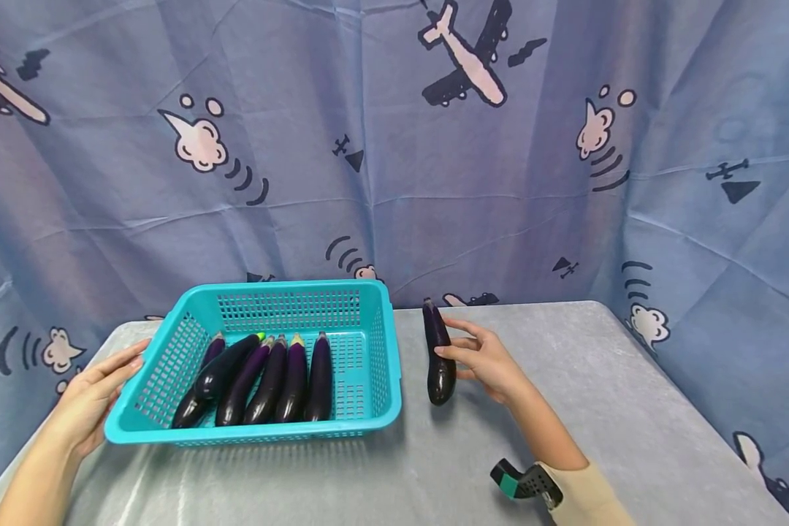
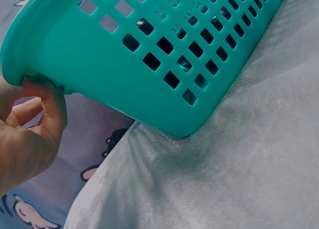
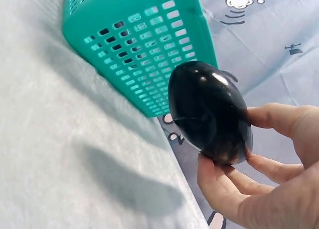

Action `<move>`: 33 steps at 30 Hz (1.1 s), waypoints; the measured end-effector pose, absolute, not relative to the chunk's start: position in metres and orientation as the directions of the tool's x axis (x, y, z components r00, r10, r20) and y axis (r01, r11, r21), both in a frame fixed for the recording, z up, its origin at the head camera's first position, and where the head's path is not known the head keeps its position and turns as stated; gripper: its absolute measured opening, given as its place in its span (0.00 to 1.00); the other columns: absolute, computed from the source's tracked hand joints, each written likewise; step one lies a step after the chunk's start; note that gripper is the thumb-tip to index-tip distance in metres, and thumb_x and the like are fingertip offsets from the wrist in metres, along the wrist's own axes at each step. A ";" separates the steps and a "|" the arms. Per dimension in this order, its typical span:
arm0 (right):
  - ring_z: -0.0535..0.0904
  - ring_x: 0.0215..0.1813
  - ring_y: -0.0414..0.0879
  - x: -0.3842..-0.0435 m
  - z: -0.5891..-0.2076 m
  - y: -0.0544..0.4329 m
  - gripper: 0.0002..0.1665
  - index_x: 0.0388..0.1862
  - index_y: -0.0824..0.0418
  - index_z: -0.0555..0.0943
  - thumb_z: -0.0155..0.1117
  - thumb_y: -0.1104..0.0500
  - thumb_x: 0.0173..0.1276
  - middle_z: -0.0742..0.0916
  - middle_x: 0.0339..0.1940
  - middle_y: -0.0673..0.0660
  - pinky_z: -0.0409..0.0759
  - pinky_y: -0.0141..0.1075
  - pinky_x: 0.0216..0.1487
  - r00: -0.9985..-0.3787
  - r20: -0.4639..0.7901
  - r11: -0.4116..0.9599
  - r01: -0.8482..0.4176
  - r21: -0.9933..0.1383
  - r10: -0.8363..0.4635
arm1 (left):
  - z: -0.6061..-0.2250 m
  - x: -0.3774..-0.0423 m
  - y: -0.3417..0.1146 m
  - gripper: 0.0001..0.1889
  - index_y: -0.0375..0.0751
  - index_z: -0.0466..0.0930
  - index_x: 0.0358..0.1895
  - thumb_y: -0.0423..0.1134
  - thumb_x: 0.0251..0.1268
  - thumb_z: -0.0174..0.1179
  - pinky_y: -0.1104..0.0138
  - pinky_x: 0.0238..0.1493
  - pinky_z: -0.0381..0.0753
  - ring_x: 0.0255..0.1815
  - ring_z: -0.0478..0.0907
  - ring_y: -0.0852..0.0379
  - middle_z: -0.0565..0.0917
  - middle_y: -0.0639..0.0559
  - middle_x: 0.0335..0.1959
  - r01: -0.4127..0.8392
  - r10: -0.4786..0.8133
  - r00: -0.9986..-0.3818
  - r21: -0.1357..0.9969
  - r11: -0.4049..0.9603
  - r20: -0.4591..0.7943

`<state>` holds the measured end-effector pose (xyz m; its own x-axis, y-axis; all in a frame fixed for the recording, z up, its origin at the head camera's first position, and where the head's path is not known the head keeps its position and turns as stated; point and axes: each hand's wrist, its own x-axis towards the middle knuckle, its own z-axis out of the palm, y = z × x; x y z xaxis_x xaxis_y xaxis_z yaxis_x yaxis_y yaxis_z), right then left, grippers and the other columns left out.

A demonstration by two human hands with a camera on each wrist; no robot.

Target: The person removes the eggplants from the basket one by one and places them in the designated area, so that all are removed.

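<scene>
My right hand [image 1: 489, 359] pinches a dark purple eggplant [image 1: 439, 365] between thumb and fingers, to the right of the basket. The eggplant stands lengthwise in the head view, stem end away from me. In the right wrist view its glossy round end [image 3: 207, 107] faces the camera, raised over the table with a shadow below. At the left, my left hand [image 1: 90, 402] grips the rim of a turquoise plastic basket [image 1: 250, 435]; its curled fingers [image 2: 52, 107] show under the rim in the left wrist view. Several eggplants [image 1: 294, 383] lie side by side in the basket's left and middle part, one on top of others.
A grey cloth-covered table [image 1: 598, 365] carries the basket. Behind it hangs a blue curtain [image 1: 394, 146] printed with planes and clouds. On my right wrist sits a black and green strap-like device [image 1: 522, 482]. The basket's right end shows bare lattice floor.
</scene>
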<state>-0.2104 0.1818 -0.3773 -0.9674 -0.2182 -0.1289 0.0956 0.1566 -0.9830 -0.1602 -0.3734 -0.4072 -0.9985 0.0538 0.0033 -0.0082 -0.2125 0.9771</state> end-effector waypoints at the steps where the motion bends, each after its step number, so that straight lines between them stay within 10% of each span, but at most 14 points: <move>1: 0.82 0.65 0.63 -0.211 -0.379 0.182 0.43 0.84 0.66 0.61 0.66 0.62 0.75 0.76 0.70 0.78 0.84 0.59 0.62 -0.966 -0.131 0.155 0.098 -0.983 -0.222 | -0.407 -0.160 -0.374 0.25 0.68 0.89 0.55 0.31 0.87 0.46 0.66 0.38 0.90 0.44 0.88 0.63 0.87 0.69 0.50 -0.003 0.056 -0.998 0.977 -0.215 0.009; 16: 0.87 0.53 0.52 -0.218 -0.400 0.185 0.42 0.82 0.72 0.60 0.65 0.66 0.74 0.77 0.69 0.80 0.89 0.51 0.53 -0.963 -0.136 0.151 0.102 -0.983 -0.234 | -0.409 -0.159 -0.375 0.26 0.68 0.89 0.56 0.30 0.87 0.45 0.66 0.38 0.90 0.44 0.88 0.63 0.88 0.67 0.50 0.006 0.074 -0.997 0.972 -0.233 0.024; 33: 0.85 0.59 0.61 -0.221 -0.413 0.185 0.39 0.80 0.72 0.64 0.66 0.65 0.74 0.75 0.71 0.81 0.89 0.49 0.52 -0.964 -0.169 0.244 0.118 -0.963 -0.204 | -0.407 -0.159 -0.373 0.25 0.68 0.88 0.56 0.30 0.87 0.45 0.66 0.38 0.90 0.43 0.89 0.63 0.88 0.67 0.49 0.006 0.065 -0.998 0.975 -0.223 0.021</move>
